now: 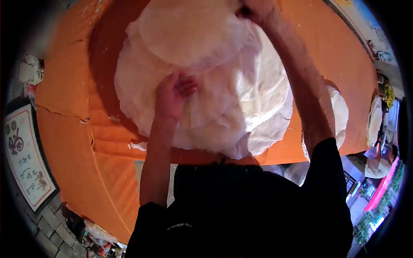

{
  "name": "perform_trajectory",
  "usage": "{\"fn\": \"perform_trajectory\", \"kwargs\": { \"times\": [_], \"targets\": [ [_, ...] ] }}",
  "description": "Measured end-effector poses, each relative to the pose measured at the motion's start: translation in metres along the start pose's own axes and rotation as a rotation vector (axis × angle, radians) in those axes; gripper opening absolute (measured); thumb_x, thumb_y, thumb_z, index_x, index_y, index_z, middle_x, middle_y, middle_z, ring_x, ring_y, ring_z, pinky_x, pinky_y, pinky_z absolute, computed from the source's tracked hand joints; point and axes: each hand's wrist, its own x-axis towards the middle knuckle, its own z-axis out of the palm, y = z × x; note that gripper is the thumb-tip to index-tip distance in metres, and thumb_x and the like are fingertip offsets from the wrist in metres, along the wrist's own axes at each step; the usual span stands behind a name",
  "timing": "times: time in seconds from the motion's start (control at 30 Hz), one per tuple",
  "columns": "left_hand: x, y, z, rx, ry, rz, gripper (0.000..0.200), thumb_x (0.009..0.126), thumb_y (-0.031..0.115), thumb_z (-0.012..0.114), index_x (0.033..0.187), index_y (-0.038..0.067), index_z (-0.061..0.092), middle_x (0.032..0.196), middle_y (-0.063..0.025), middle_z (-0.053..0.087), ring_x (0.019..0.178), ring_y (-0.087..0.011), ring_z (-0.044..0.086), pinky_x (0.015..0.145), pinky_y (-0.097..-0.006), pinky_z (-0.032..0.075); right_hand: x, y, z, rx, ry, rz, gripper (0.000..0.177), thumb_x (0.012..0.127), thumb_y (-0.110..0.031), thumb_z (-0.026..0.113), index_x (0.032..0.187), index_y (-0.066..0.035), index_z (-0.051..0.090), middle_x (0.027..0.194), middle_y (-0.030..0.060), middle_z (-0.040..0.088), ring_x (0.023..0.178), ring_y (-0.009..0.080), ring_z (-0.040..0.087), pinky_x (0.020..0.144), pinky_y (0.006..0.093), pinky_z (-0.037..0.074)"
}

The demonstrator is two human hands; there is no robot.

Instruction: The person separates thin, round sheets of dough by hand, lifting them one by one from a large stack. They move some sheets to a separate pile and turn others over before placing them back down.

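At the top edge, right hand (254,9) on wadding (223,86) is cropped.

The picture's top edge cut off the right hand (254,9), so we could not tell whether its fingers closed on the pile of white wadding (206,77), whose far rim was lost there too. The left hand (173,98) kept its palm hidden against the wadding. The right forearm covered part of a second white heap (341,116). We could not read the framed sign (26,159), the poster (370,32) clipped by the dark lens rim, or the small lettering (179,226) on the black shirt (241,206). Clutter (383,172) at the right edge was a blur.
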Motion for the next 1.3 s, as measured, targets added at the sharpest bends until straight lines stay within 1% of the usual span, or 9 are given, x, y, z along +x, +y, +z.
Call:
{"fn": "perform_trajectory", "kwargs": {
  "times": [0.17, 0.23, 0.3, 0.37, 0.43, 0.73, 0.83, 0.97, 1.3],
  "targets": [
    [-0.011, 0.001, 0.002, -0.003, 0.057, 0.035, 0.029, 0.096, 0.028, 0.055, 0.104, 0.002, 0.062, 0.093, -0.0159, 0.069, 0.087, -0.028, 0.069, 0.071, -0.0337, 0.057, -0.028, -0.1, 0.031, 0.242, -0.009, -0.161, 0.02, 0.092, -0.023, 0.06, 0.085, -0.005, 0.062, 0.074, 0.0014, 0.06, 0.058, 0.0156, 0.054, 0.049, 0.0296, 0.045],
    [-0.011, 0.0, -0.017, 0.06, 0.16, 0.108, 0.029, 0.096, 0.028, 0.055, 0.104, 0.001, 0.061, 0.094, -0.0162, 0.069, 0.088, -0.0282, 0.069, 0.072, -0.0336, 0.057, -0.04, -0.088, 0.027, 0.274, 0.052, -0.099, 0.023, 0.096, -0.023, 0.056, 0.089, -0.004, 0.065, 0.078, 0.0008, 0.062, 0.06, 0.0156, 0.056, 0.051, 0.0292, 0.046],
    [-0.012, 0.001, -0.035, 0.192, 0.148, 0.307, 0.025, 0.095, 0.024, 0.056, 0.102, 0.0, 0.06, 0.094, -0.0155, 0.068, 0.089, -0.0284, 0.069, 0.074, -0.0336, 0.057, -0.051, -0.028, 0.002, 0.255, -0.16, -0.049, 0.016, 0.089, -0.025, 0.063, 0.09, -0.009, 0.061, 0.078, 0.0022, 0.06, 0.057, 0.012, 0.053, 0.047, 0.0271, 0.042],
    [-0.013, 0.007, -0.021, 0.171, 0.206, 0.302, 0.022, 0.095, 0.022, 0.055, 0.101, 0.001, 0.059, 0.09, -0.0138, 0.067, 0.084, -0.026, 0.068, 0.07, -0.0324, 0.055, -0.042, 0.005, -0.004, 0.139, -0.025, 0.05, 0.015, 0.09, -0.023, 0.062, 0.096, -0.01, 0.061, 0.079, 0.0016, 0.06, 0.061, 0.0124, 0.055, 0.047, 0.0273, 0.042],
    [-0.008, 0.015, -0.013, 0.155, 0.256, 0.306, 0.018, 0.094, 0.02, 0.055, 0.099, 0.002, 0.058, 0.086, -0.0122, 0.065, 0.079, -0.0236, 0.066, 0.067, -0.0311, 0.054, -0.045, 0.009, -0.011, 0.109, -0.37, 0.162, 0.017, 0.088, -0.02, 0.064, 0.101, -0.009, 0.063, 0.079, 0.0027, 0.06, 0.061, 0.0156, 0.055, 0.047, 0.0285, 0.042],
    [0.014, 0.014, -0.029, -0.278, 0.142, 0.114, 0.023, 0.098, 0.026, 0.051, 0.099, 0.004, 0.056, 0.09, -0.0111, 0.063, 0.083, -0.0294, 0.065, 0.072, -0.0376, 0.057, -0.023, -0.088, 0.072, 0.296, -0.167, -0.099, 0.019, 0.09, -0.013, 0.057, 0.077, -0.002, 0.065, 0.074, 0.0135, 0.066, 0.063, 0.0237, 0.062, 0.054, 0.0372, 0.05],
    [0.013, 0.01, -0.029, -0.361, -0.013, 0.112, 0.03, 0.097, 0.035, 0.052, 0.101, 0.005, 0.055, 0.091, -0.0118, 0.063, 0.083, -0.03, 0.065, 0.073, -0.0382, 0.057, -0.029, -0.004, 0.028, 0.127, 0.016, -0.063, 0.02, 0.085, -0.02, 0.066, 0.099, -0.007, 0.063, 0.075, 0.0028, 0.058, 0.056, 0.0153, 0.052, 0.045, 0.0282, 0.04],
    [-0.002, 0.015, 0.002, -0.233, 0.061, 0.146, 0.034, 0.095, 0.041, 0.055, 0.102, 0.008, 0.056, 0.091, -0.011, 0.064, 0.079, -0.0281, 0.065, 0.067, -0.0353, 0.055, -0.053, 0.097, 0.002, -0.005, 0.114, 0.164, 0.025, 0.08, -0.021, 0.071, 0.086, 0.003, 0.064, 0.069, 0.0087, 0.061, 0.055, 0.0163, 0.056, 0.045, 0.0304, 0.041],
    [0.019, 0.018, 0.013, -0.002, 0.173, 0.017, 0.022, 0.087, 0.026, 0.069, 0.098, 0.009, 0.058, 0.078, -0.0063, 0.062, 0.054, -0.0198, 0.06, 0.042, -0.0266, 0.041, -0.067, 0.102, 0.033, 0.041, 0.112, 0.211, 0.037, 0.08, -0.025, 0.07, 0.091, 0.01, 0.064, 0.075, 0.0142, 0.065, 0.057, 0.0219, 0.064, 0.052, 0.0313, 0.051]
  ]
}}
